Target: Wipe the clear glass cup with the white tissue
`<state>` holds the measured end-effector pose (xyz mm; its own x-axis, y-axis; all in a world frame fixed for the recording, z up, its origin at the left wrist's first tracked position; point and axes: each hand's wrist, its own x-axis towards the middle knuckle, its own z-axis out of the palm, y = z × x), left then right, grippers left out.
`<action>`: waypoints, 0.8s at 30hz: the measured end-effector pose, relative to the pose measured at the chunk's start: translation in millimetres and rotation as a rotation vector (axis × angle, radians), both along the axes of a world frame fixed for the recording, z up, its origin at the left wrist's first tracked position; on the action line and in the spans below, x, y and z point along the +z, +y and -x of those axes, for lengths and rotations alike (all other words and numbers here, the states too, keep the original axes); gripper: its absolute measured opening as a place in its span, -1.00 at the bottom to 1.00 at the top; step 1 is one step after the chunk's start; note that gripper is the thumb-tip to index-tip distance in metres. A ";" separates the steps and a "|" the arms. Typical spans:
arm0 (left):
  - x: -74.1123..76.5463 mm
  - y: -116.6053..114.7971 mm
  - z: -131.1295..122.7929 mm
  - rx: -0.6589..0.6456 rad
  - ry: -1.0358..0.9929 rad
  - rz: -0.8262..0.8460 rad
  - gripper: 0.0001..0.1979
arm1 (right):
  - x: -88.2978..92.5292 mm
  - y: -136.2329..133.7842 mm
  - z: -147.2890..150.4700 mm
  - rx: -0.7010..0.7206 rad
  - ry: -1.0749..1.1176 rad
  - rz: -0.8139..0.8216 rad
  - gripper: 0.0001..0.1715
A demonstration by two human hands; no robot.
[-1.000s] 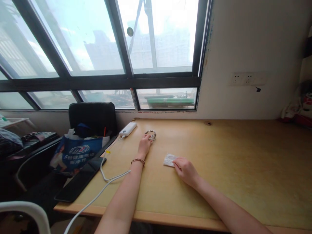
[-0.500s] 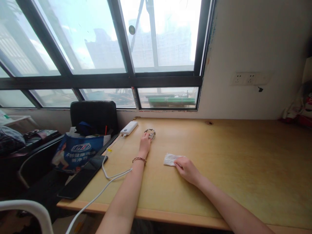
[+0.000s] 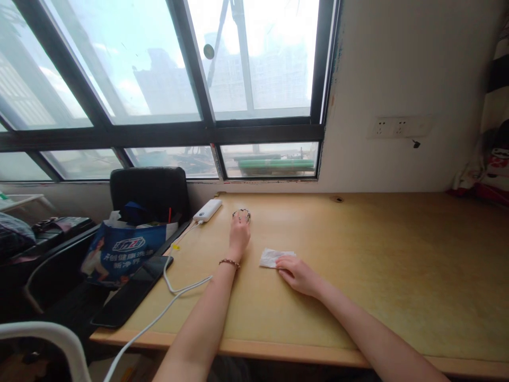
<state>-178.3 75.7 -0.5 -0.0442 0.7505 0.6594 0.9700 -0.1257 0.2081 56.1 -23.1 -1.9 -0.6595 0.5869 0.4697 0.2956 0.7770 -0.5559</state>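
Observation:
At the far left part of the table, my left hand (image 3: 239, 233) has its fingers on a small dark-and-silver ring-shaped loop (image 3: 248, 214). The loop shows on both sides of the fingertips; what it is exactly is too small to make out. Nearer to me, a folded white tissue (image 3: 269, 258) lies flat on the tabletop. My right hand (image 3: 298, 273) rests palm down at its right end, fingers stretched over the tissue and the thumb apart below them. Part of the tissue is hidden under those fingers.
A white power bank (image 3: 207, 210) with a white cable (image 3: 175, 302) lies on the wooden table (image 3: 377, 265), left of my left hand. A black phone-like slab (image 3: 133, 292) overhangs the left edge. Beyond it, a blue bag (image 3: 119, 249) sits on a black chair (image 3: 149, 185).
My left hand has turned so its back faces up, fingers now over the loop. My right hand has loosened from a pinch on the tissue and lies flatter. The view has shifted slightly.

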 end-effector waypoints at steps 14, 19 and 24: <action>-3.9 -100.2 -113.3 -0.323 0.209 0.484 -0.72 | -10.9 21.0 -16.7 -0.031 0.067 0.240 -0.67; -11.8 -99.6 -65.9 -0.400 0.213 0.447 -0.64 | -5.4 27.4 -31.9 -0.228 -0.021 0.171 -0.72; -12.6 -90.0 2.8 -0.178 0.108 0.442 -0.53 | -5.0 32.6 -40.2 -0.438 -0.089 0.140 -0.73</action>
